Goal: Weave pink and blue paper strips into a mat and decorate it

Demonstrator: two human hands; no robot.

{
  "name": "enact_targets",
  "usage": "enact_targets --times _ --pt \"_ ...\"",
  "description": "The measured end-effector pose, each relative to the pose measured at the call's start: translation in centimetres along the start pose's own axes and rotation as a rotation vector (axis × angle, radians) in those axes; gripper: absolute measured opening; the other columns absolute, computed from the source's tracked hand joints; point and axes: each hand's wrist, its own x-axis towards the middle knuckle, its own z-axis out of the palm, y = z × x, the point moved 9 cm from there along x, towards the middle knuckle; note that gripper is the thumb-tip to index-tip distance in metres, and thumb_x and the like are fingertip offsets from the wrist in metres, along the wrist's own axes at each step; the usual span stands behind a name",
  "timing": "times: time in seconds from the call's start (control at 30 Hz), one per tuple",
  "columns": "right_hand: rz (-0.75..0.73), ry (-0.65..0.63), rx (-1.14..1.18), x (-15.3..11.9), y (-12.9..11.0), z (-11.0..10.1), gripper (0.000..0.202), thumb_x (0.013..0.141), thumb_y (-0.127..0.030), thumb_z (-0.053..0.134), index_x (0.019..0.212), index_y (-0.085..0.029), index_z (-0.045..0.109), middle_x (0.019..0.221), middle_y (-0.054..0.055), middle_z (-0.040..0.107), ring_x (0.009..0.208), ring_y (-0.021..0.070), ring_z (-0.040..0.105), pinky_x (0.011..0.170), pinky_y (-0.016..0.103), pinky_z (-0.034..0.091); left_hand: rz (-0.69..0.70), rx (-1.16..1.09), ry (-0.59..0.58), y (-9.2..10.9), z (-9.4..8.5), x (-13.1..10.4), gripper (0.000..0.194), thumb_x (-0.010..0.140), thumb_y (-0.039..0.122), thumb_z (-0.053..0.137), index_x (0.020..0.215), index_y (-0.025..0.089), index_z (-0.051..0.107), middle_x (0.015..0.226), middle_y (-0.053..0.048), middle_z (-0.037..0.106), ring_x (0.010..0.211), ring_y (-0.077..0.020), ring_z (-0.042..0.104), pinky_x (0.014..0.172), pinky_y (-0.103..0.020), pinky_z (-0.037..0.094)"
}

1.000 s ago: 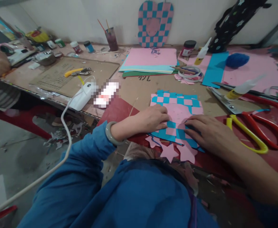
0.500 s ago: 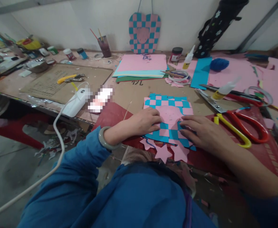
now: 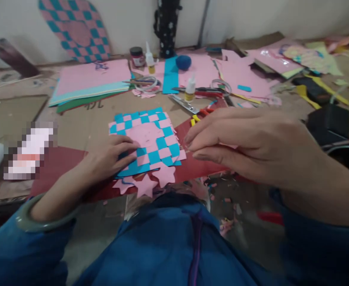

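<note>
A pink and blue woven checkered sheet (image 3: 164, 153) lies on the red board, with a pink rounded patch (image 3: 146, 134) on its middle. My left hand (image 3: 110, 157) rests on its left edge, fingers stretched out flat. My right hand (image 3: 240, 143) is raised to the right of the sheet, apart from it. Its thumb and fingertips are pinched together; anything between them is too small to make out. Pink cut-out shapes, including a star (image 3: 145, 186), hang at the sheet's near edge by a blue cord.
Beyond the sheet lie scissors (image 3: 184, 104), a glue bottle (image 3: 189, 90), a tape roll (image 3: 149, 84) and a blue yarn ball (image 3: 183, 62). A stack of coloured sheets (image 3: 93, 77) sits at the back left. A black box (image 3: 329, 123) stands at right.
My right hand has lifted off the woven sheet and moved right, its fingers drawing together. My left hand stays on the sheet. The view has turned to the right.
</note>
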Motion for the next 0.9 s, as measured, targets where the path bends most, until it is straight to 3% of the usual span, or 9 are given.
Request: enact_targets --times 0.17,0.3,0.37,0.5,0.6,0.67,0.77,0.8,0.9 --pt "0.133 0.101 -0.033 -1.1 -1.2 -3.8 0.046 0.092 -0.055 0.039 0.066 -0.027 0.064 0.072 -0.008 0.064 0.072 0.0059 0.062 0.062 0.021 0.044 -0.044 -0.042 0.006 0.0 -0.3 0.0 0.034 0.090 0.043 0.046 0.104 0.019 0.066 0.110 -0.008 0.064 0.107 -0.0269 0.057 0.095 -0.044 0.044" --pt "0.122 0.131 -0.039 -1.3 -0.9 -4.0 0.056 0.090 -0.063 0.033 0.056 -0.027 0.059 0.064 -0.006 0.060 0.063 0.0051 0.058 0.054 0.023 0.040 -0.083 -0.057 0.024 -0.4 -0.4 -0.1 0.034 0.089 0.047 0.045 0.100 0.023 0.068 0.109 -0.007 0.064 0.104 -0.0255 0.058 0.094 -0.043 0.046" --pt "0.103 0.124 -0.032 -1.1 0.4 -2.1 0.050 0.093 -0.055 0.039 0.059 -0.026 0.061 0.063 -0.003 0.060 0.061 0.0069 0.057 0.056 0.024 0.041 -0.074 -0.031 -0.001 -0.4 -0.1 -0.1 0.034 0.089 0.044 0.047 0.105 0.022 0.067 0.109 -0.007 0.065 0.106 -0.0248 0.058 0.094 -0.041 0.046" --pt "0.155 -0.125 0.081 0.4 3.7 6.3 0.019 0.089 -0.034 0.053 0.086 -0.021 0.068 0.080 0.001 0.068 0.075 0.0148 0.062 0.064 0.028 0.044 -0.007 -0.033 0.000 0.2 0.1 -0.1 0.034 0.091 0.037 0.047 0.110 0.017 0.066 0.110 -0.010 0.064 0.106 -0.0221 0.059 0.094 -0.038 0.047" --pt "0.118 -0.265 0.285 1.9 3.6 10.9 0.016 0.085 -0.029 0.057 0.092 -0.019 0.067 0.093 0.004 0.068 0.087 0.0179 0.062 0.073 0.030 0.046 -0.024 -0.090 0.035 0.1 -0.2 -0.1 0.031 0.089 0.035 0.051 0.107 0.015 0.067 0.107 -0.011 0.065 0.103 -0.0222 0.060 0.093 -0.039 0.048" --pt "0.167 -0.157 0.570 2.8 3.8 11.1 0.021 0.085 -0.035 0.056 0.096 -0.019 0.065 0.098 0.005 0.067 0.086 0.0163 0.061 0.074 0.030 0.048 -0.085 -0.198 0.090 -0.4 -1.1 -0.4 0.031 0.087 0.036 0.054 0.108 0.016 0.066 0.110 -0.011 0.066 0.107 -0.0225 0.060 0.095 -0.040 0.047" --pt "0.391 0.150 1.010 2.7 6.5 10.1 0.033 0.086 -0.049 0.052 0.104 -0.023 0.060 0.111 0.006 0.063 0.088 0.0150 0.062 0.069 0.028 0.050 -0.250 -0.446 0.284 -1.4 -3.5 -2.1 0.036 0.084 0.037 0.060 0.115 0.018 0.062 0.123 -0.011 0.062 0.116 -0.0232 0.057 0.099 -0.041 0.045" --pt "0.454 0.192 1.090 2.4 7.2 10.2 0.035 0.085 -0.052 0.052 0.104 -0.023 0.060 0.114 0.006 0.062 0.088 0.0150 0.062 0.068 0.028 0.051 -0.300 -0.559 0.333 -1.5 -4.0 -2.8 0.039 0.084 0.038 0.060 0.118 0.018 0.060 0.126 -0.011 0.061 0.117 -0.0232 0.057 0.098 -0.040 0.046" --pt "0.514 0.053 1.026 1.6 7.6 11.3 0.035 0.082 -0.052 0.059 0.100 -0.022 0.063 0.106 0.006 0.065 0.086 0.0152 0.062 0.069 0.027 0.051 -0.355 -0.866 0.318 -0.4 -4.0 -4.2 0.039 0.085 0.038 0.060 0.119 0.019 0.060 0.123 -0.010 0.064 0.108 -0.0210 0.062 0.088 -0.034 0.051"
